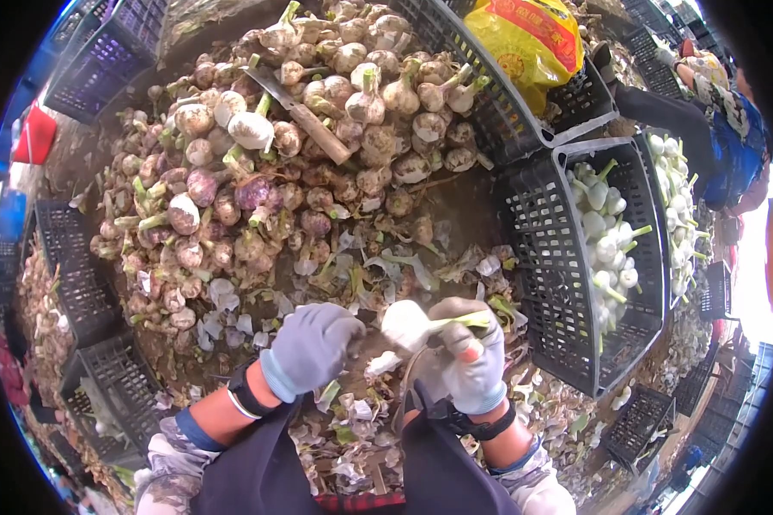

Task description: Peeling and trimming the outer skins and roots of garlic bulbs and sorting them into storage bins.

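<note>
My right hand [473, 357], in a grey work glove with a torn thumb tip, grips the green stem of a peeled white garlic bulb [404, 325]. The bulb points left, towards my left hand [315, 347], also gloved, which is beside it with bent fingers; whether anything is between them cannot be seen. Beyond both hands lies a large heap of unpeeled garlic bulbs [225, 206], some with purple skin. A knife with a wooden handle [321, 134] rests on the heap.
A black plastic crate [551, 257] of peeled garlic stands at the right, with another behind it. A yellow plastic bag [528, 45] lies on a crate at the upper right. Garlic skins [354, 418] litter the ground. More crates [77, 270] stand left. Another person [721, 135] is at the far right.
</note>
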{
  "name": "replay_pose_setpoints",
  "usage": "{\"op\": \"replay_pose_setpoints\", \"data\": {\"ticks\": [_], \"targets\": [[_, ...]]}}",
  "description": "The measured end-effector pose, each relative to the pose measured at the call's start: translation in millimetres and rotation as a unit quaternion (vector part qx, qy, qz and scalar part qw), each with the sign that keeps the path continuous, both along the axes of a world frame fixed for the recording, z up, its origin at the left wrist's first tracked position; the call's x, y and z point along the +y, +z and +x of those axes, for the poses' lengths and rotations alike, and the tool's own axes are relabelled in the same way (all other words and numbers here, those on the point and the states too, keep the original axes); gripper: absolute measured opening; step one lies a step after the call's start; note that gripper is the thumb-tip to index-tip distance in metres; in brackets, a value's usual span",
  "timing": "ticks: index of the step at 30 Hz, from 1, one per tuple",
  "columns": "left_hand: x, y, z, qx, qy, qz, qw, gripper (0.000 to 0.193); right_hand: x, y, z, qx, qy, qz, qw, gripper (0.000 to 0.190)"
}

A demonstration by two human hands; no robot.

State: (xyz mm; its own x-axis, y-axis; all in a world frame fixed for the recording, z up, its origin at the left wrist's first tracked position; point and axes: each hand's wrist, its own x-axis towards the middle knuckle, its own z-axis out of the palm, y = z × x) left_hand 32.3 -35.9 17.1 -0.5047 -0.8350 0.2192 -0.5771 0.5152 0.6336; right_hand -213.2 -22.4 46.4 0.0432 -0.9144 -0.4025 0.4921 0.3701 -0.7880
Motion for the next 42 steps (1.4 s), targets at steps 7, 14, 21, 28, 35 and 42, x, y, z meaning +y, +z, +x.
{"op": "replay_pose_setpoints", "data": {"ticks": [7,14,21,28,35,42], "targets": [[-3.2,10.5,-4.2,0.209,0.081,0.066,0.972,0.028,-1.0,0.6,5.8,0.090,0.048,0.002,0.995,0.025],[-0.9,-3.9,-7.3,0.120,-0.056,0.077,0.988,0.030,-6.0,1.0,3.4,-0.093,0.010,0.112,0.989,0.025],[11.5,-37.2,14.2,-0.014,0.025,0.122,0.992,0.014,-14.6,-15.5,-20.6,-0.233,-0.213,0.182,0.931,0.028],[12.3,-39.2,17.4,-0.040,0.078,0.110,0.990,0.018,-59.7,-9.9,-95.2,-0.389,-0.149,-0.140,0.898,0.043],[23.6,-40.3,-4.6,-0.082,0.050,0.153,0.984,0.044,-113.3,-148.5,-6.6,0.755,0.292,-0.195,0.554,0.046],[14.9,-36.8,2.8,0.108,0.100,0.199,0.969,0.064,-71.4,-126.6,3.0,0.361,0.163,0.021,0.918,0.038]]}}
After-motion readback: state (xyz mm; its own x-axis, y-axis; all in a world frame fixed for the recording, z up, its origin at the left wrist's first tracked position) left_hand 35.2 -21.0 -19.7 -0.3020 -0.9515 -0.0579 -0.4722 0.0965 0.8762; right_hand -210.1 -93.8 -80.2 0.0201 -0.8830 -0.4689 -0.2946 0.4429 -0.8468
